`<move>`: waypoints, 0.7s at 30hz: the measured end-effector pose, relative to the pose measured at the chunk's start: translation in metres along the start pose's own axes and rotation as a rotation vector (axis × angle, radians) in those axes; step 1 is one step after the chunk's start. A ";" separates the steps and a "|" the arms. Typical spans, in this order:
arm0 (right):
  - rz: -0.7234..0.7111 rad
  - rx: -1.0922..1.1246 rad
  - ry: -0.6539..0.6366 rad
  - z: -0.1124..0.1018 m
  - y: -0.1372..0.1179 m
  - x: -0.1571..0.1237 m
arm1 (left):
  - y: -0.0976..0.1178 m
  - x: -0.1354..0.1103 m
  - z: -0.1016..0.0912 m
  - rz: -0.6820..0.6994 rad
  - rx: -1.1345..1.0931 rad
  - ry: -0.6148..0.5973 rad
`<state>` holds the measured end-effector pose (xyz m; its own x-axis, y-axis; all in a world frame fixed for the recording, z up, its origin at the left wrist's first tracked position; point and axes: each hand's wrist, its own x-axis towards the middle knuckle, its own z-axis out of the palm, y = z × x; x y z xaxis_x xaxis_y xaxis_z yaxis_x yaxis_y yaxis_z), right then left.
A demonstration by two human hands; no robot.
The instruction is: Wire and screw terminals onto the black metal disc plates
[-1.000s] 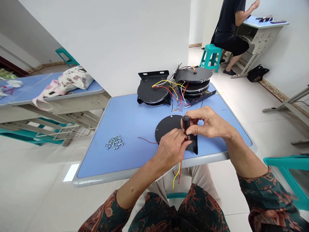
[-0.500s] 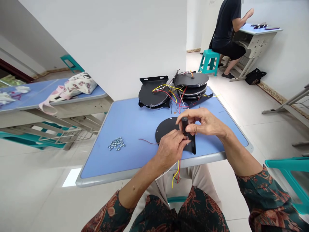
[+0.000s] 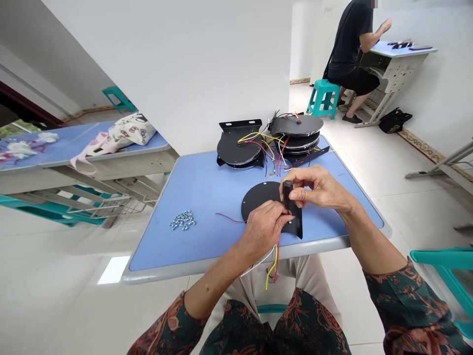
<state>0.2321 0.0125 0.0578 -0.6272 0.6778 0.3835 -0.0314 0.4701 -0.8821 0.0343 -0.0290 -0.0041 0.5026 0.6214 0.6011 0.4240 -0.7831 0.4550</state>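
The desk point(image 3: 177, 246) is mid-blue with a grey edge. A black disc point(image 3: 256, 202), black bracket point(image 3: 296, 224) and black handle point(image 3: 287, 193) sit among a red wire point(image 3: 229, 217) and yellow wire point(image 3: 271, 273). The sleeve point(image 3: 414, 305) is dark green with rust-red florals; the stool point(image 3: 324, 98) is teal.

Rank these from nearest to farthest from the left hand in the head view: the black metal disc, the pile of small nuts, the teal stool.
From the left hand:
1. black metal disc: right beside it, mid-table.
2. pile of small metal nuts: left side of the blue table.
3. teal plastic stool: far off, on the floor beyond the table.
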 end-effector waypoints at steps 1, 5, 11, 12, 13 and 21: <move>-0.001 -0.005 0.003 0.000 0.000 0.000 | 0.000 0.000 0.000 -0.002 -0.004 0.003; 0.002 0.014 0.006 0.001 0.000 -0.001 | -0.002 0.000 0.001 0.001 -0.029 0.016; -0.012 0.118 -0.028 0.002 0.001 -0.001 | -0.001 -0.001 0.000 -0.018 -0.019 -0.011; -0.021 0.119 -0.022 0.002 0.001 -0.001 | 0.000 -0.001 0.000 -0.015 -0.015 -0.008; -0.032 0.106 -0.010 0.002 0.001 -0.001 | 0.000 -0.001 0.000 -0.014 -0.015 -0.006; -0.064 -0.081 0.082 0.004 -0.001 0.000 | -0.002 -0.001 0.003 -0.041 -0.025 0.001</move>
<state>0.2289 0.0096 0.0571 -0.5601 0.6875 0.4622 -0.0045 0.5554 -0.8316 0.0356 -0.0283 -0.0077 0.4846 0.6530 0.5820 0.4254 -0.7573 0.4955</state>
